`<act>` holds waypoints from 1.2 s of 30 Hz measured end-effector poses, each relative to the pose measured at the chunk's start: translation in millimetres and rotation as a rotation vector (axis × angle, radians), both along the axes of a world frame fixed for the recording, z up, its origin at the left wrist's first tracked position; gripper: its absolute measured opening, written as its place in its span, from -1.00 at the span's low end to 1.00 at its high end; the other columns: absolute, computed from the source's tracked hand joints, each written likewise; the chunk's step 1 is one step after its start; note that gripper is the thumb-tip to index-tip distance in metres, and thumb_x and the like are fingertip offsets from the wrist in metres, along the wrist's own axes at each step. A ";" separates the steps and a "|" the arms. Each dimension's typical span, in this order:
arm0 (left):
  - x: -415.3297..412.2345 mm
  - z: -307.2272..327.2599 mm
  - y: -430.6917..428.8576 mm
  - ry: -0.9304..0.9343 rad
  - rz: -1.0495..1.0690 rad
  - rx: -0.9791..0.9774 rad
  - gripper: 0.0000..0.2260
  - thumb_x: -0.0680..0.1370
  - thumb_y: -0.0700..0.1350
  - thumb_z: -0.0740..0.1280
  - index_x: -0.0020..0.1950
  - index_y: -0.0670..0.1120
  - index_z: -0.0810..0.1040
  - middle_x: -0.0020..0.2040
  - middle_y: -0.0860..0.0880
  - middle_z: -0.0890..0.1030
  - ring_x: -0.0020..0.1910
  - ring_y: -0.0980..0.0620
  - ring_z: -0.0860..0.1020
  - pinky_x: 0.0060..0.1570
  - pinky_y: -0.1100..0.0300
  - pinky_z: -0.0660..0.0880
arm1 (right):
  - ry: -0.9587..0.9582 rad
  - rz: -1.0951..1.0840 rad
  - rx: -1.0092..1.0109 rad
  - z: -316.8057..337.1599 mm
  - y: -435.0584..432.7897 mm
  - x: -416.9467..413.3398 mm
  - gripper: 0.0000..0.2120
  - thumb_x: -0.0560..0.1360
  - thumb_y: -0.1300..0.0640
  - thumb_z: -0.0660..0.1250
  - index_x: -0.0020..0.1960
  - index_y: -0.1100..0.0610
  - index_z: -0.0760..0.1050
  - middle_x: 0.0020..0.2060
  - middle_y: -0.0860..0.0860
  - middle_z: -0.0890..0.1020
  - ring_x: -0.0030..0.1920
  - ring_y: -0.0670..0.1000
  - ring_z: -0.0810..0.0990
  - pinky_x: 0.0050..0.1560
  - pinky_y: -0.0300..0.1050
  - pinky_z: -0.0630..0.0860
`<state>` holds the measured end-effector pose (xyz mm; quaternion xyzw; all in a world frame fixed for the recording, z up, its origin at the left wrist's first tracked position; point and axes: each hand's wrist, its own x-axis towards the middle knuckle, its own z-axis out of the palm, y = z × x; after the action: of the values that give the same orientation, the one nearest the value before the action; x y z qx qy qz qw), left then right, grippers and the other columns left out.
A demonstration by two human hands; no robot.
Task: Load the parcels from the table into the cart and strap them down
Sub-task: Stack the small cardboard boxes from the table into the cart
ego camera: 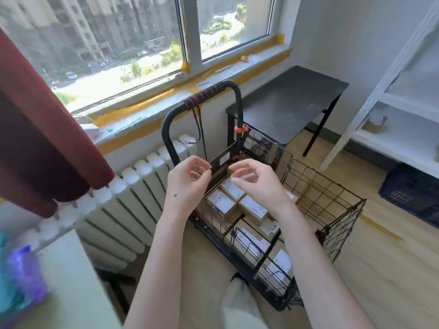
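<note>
Looking down at the cart (332,210): it's a black wire basket sitting on the wood floor, and its tall looped handle (213,91) at the far end is wrapped in black and red. A white radiator (133,198) runs along the cart's left side. A small black table (292,100) stands just behind the cart, and a white shelf (392,91) is off to its right, well apart. At the cart's near left you can see the corner of a pale table (71,281).

The parcels (251,207) are already inside the cart. They're brown boxes with white labels, packed tight in layers, and the top ones sit up by the handle end.

Both forearms reach in from the near side, and both hands are held up over the handle end of the cart, above the top parcels and not touching them. The left hand (187,179) is over the cart's left edge with its fingers curled. Thumb and forefinger pinch the bottom of a thin dark strap (200,129), which hangs straight down from the handle in two strands. The right hand (256,181) is just beside it with a small gap between them. Its fingers are loosely curled and its thumb points at the left hand. I honestly can't tell if it's got hold of anything.
</note>
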<state>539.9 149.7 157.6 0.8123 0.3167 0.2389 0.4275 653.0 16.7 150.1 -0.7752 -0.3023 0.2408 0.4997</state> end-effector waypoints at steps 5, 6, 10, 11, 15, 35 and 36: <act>-67.1 2.4 -37.9 -0.008 0.040 -0.046 -0.93 0.50 -0.17 0.35 -0.12 0.00 0.59 -0.20 0.04 0.62 -0.22 0.14 0.58 -0.30 0.44 0.45 | -0.048 0.043 -0.007 12.2 -25.1 -64.1 -0.82 0.49 0.14 0.40 0.06 -0.07 0.57 -0.14 -0.14 0.63 -0.13 -0.18 0.62 -0.18 -0.37 0.50; -78.6 3.9 -43.4 -0.004 0.041 -0.052 -0.93 0.51 -0.16 0.35 -0.11 0.00 0.59 -0.20 0.04 0.62 -0.22 0.13 0.58 -0.31 0.42 0.44 | -0.053 0.055 0.003 14.3 -30.1 -75.6 -0.82 0.49 0.14 0.41 0.05 -0.07 0.57 -0.14 -0.14 0.64 -0.14 -0.19 0.62 -0.17 -0.36 0.53; -116.2 12.6 -57.8 -0.043 0.076 -0.029 -0.93 0.51 -0.18 0.35 -0.10 -0.01 0.59 -0.17 0.05 0.62 -0.19 0.16 0.57 -0.27 0.49 0.44 | -0.087 0.122 0.010 21.6 -44.8 -113.0 -0.81 0.48 0.14 0.43 0.05 -0.07 0.57 -0.13 -0.13 0.64 -0.13 -0.18 0.63 -0.05 -0.27 0.58; -125.0 14.8 -61.0 -0.055 0.089 -0.023 -0.92 0.50 -0.18 0.35 -0.11 -0.01 0.58 -0.17 0.06 0.62 -0.19 0.16 0.57 -0.26 0.49 0.44 | -0.093 0.137 0.011 23.2 -47.2 -120.2 -0.80 0.48 0.14 0.43 0.05 -0.08 0.57 -0.13 -0.14 0.64 -0.13 -0.18 0.63 -0.05 -0.27 0.59; -157.4 18.2 -72.4 -0.071 0.151 0.004 -0.94 0.52 -0.16 0.36 -0.10 0.01 0.58 -0.17 0.08 0.61 -0.18 0.16 0.57 -0.25 0.45 0.45 | -0.082 0.207 0.018 29.6 -53.2 -142.2 -0.80 0.47 0.14 0.43 0.06 -0.08 0.57 -0.14 -0.13 0.65 -0.11 -0.17 0.64 -0.09 -0.30 0.55; -303.5 27.2 -190.9 -0.014 0.748 0.072 -0.98 0.54 -0.14 0.37 -0.06 -0.02 0.56 -0.18 0.10 0.58 -0.21 0.22 0.54 -0.25 0.50 0.43 | -0.026 0.778 0.080 20.0 -71.9 -252.7 -0.72 0.46 0.10 0.45 0.15 -0.07 0.53 -0.07 -0.14 0.64 -0.06 -0.17 0.63 -0.06 -0.30 0.55; -312.4 28.2 -196.4 -0.011 0.780 0.086 -0.98 0.54 -0.14 0.37 -0.06 -0.03 0.57 -0.18 0.09 0.59 -0.22 0.21 0.54 -0.25 0.50 0.43 | -0.023 0.800 0.080 20.1 -72.5 -261.4 -0.72 0.46 0.11 0.45 0.14 -0.06 0.53 -0.07 -0.13 0.64 -0.06 -0.17 0.62 -0.09 -0.32 0.54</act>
<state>227.4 -46.7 185.8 0.6468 0.5891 0.4009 0.2719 391.6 -55.8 170.2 -0.5789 -0.5947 0.3957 0.3931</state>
